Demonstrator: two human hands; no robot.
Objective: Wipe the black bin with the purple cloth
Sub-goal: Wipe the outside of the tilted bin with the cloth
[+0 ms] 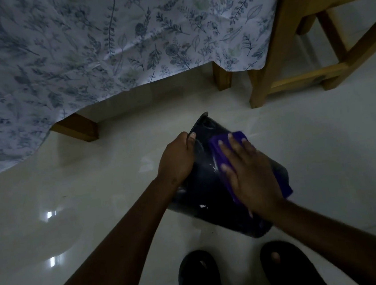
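Note:
The black bin (pixel 207 196) is tipped over above the pale floor, its rim pointing away from me and its base toward my feet. White specks mark its side. My left hand (pixel 177 158) grips the bin's rim on the left. My right hand (pixel 248 173) lies flat with fingers spread on the purple cloth (pixel 218 149), pressing it against the bin's upper side. Part of the cloth shows past my palm at the right edge.
A floral tablecloth (pixel 93 47) hangs over a wooden table whose legs (pixel 76 127) stand just beyond the bin. A wooden chair (pixel 301 56) stands at the right. Glossy white floor tiles (pixel 72 201) surround the bin. My feet in black sandals (pixel 199 278) are directly below.

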